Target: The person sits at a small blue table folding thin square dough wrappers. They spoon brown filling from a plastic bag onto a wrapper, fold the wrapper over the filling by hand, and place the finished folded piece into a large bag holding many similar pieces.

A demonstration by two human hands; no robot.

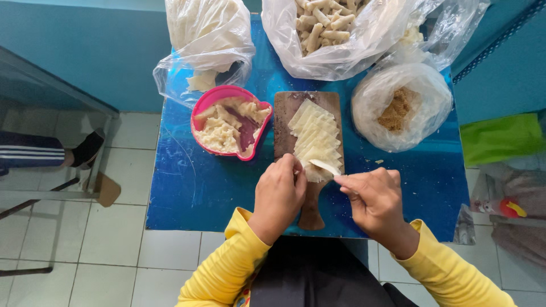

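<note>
**tilefloor_22:** Yellow-sleeved left hand (278, 195) is curling shut, pinching the near end of the pale sliced block (314, 141) on the brown wooden paddle-shaped cutting board (284, 122). Right hand (375, 200) is closing on a small white-bladed knife (325, 166).

**blue_table:** Looks mostly sliced, only the near end is left. Beyond, a pink plastic bowl (211, 99) is holding pale scraps; clear bags of white tube-shaped pieces (321, 25) and brown crumbs (401, 108) are crowding the blue tabletop (187, 187).

We look steeply down from one head-worn camera, close above the small blue-topped table (193, 187) and tiled floor (102, 244).
</note>
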